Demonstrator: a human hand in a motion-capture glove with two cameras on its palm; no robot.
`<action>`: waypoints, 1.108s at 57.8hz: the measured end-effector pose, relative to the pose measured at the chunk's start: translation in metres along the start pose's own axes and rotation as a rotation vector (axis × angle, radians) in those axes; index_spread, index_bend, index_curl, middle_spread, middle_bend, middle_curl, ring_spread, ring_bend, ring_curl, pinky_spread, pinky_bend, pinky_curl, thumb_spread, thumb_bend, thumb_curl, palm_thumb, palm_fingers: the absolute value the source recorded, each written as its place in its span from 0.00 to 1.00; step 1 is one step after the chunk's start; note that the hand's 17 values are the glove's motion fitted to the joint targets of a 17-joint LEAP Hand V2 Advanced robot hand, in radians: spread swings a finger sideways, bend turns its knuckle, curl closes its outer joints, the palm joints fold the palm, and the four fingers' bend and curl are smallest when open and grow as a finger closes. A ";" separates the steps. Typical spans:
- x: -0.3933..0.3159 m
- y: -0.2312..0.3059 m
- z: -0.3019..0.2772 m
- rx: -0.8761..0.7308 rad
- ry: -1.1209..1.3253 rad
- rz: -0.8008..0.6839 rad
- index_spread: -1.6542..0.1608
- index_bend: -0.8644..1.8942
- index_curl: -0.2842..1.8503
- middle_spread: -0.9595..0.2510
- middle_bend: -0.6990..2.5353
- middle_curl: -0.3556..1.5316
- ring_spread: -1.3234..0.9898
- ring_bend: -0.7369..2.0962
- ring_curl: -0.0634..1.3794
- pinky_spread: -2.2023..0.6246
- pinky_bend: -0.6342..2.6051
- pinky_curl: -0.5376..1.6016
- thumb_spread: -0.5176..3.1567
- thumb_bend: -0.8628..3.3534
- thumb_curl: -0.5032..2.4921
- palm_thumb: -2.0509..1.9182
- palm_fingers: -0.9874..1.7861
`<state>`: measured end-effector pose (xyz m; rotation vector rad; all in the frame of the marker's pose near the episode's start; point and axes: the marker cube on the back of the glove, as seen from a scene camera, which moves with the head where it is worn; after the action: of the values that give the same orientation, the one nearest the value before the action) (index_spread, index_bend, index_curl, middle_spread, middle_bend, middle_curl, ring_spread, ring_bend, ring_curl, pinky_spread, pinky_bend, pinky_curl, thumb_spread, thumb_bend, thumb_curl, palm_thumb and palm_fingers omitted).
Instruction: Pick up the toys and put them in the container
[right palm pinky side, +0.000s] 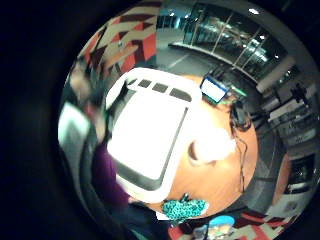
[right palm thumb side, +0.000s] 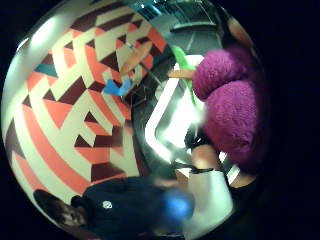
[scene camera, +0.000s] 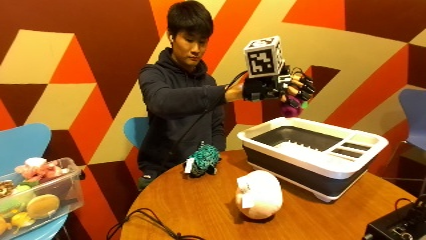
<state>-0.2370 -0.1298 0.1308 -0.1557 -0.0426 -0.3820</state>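
Two soft toys lie on the round wooden table (scene camera: 200, 210): a pale pink plush (scene camera: 259, 195) near the middle and a teal spotted plush (scene camera: 203, 160) just beside the person's body. The gloved right hand (scene camera: 279, 87) is raised above the far end of the white and grey container (scene camera: 313, 150), its fingers curled round a purple plush toy (scene camera: 291, 107) that hangs over the basin. The thumb-side palm view shows the purple toy close against the palm, with the container's white rim beneath.

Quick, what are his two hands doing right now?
Right hand: raised above the container, fingers curled round a purple plush toy.
Other hand: out of sight, cannot be told.
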 end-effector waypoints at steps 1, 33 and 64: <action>-0.005 0.001 0.004 -0.032 -0.029 0.038 0.79 0.36 0.39 0.66 0.43 0.60 0.43 0.72 0.43 0.66 0.57 0.51 0.31 0.22 0.50 0.66 0.51; 0.084 0.211 0.026 -0.549 0.245 0.085 0.79 0.34 0.28 0.77 0.27 0.43 0.56 0.32 0.19 0.79 0.43 0.41 0.46 0.20 0.34 0.57 0.27; 0.105 0.247 0.133 -0.550 0.179 -0.049 0.77 0.37 0.24 0.65 0.34 0.44 0.44 0.54 0.30 0.68 0.44 0.40 0.46 0.24 0.34 0.68 0.72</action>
<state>-0.0489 0.0792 0.2343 -0.6638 0.2380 -0.4492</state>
